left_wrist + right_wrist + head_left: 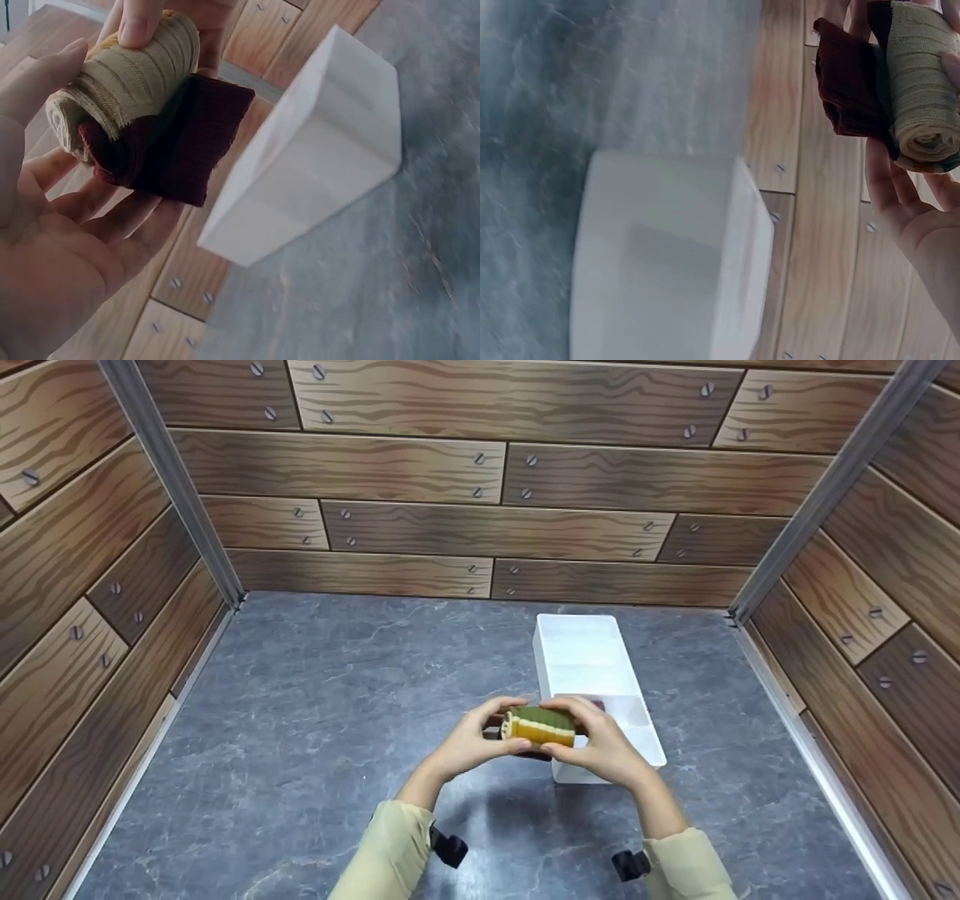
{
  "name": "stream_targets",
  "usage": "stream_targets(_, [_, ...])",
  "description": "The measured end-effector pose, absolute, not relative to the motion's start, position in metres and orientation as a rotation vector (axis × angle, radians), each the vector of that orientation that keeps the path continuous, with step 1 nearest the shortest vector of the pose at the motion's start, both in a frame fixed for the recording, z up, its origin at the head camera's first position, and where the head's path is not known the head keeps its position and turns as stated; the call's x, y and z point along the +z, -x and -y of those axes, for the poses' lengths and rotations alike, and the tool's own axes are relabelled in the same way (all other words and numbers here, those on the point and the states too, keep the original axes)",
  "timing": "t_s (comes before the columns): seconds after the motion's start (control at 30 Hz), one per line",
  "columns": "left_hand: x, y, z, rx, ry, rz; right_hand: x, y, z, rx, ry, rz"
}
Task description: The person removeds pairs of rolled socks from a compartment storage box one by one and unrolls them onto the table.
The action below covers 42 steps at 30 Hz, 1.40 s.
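Note:
Both hands hold a rolled-up knit sock above the table. Green, cream and mustard bands show on it from the head. In the left wrist view the roll is ribbed and cream, and a dark red flap hangs loose from it. My left hand grips the left end, thumb in front and fingers behind. Around the right end curl the thumb and fingers of my right hand. The coiled end of the sock faces the right wrist camera.
A long white box with dividers stands on the grey marbled table, just behind and right of the hands. Something dark red shows in one compartment, mostly hidden. Wood-patterned walls enclose the table's back and sides.

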State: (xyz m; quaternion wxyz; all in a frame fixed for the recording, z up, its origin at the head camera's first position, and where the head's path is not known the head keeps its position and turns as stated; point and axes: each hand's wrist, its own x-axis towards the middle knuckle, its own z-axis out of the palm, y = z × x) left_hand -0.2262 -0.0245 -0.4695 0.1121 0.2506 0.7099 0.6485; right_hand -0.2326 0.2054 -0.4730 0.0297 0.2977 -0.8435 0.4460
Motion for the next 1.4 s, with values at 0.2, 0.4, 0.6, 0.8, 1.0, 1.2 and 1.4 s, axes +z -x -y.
stream_targets(0.2, [-0.482, 0.221, 0.037, 1.884, -0.641, -2.096, -0.485, 0.23, -0.191, 1.385, -0.916, 2.653])
stream_targets(0.4, [-0.512, 0.221, 0.047, 1.904, -0.578, -2.004, -0.504, 0.227, -0.181, 1.365, -0.908, 2.73])
stream_targets(0.6, [-0.546, 0.224, 0.054, 1.87, -0.501, -1.929, -0.519, 0.222, -0.175, 1.266, -1.007, 2.783])
stream_targets(0.8, [-0.556, 0.223, 0.06, 1.82, -0.479, -1.944, -0.53, 0.217, -0.17, 1.219, -0.999, 2.883])
stream_targets(1.0, [-0.566, 0.222, 0.062, 1.738, -0.459, -1.977, -0.544, 0.214, -0.167, 1.195, -0.977, 2.919])
stream_targets(1.2, [-0.571, 0.224, 0.061, 1.656, -0.512, -2.084, -0.551, 0.216, -0.169, 1.228, -0.996, 2.927])
stream_targets(1.4, [-0.564, 0.225, 0.059, 1.578, -0.538, -2.159, -0.553, 0.22, -0.169, 1.264, -0.946, 2.992])
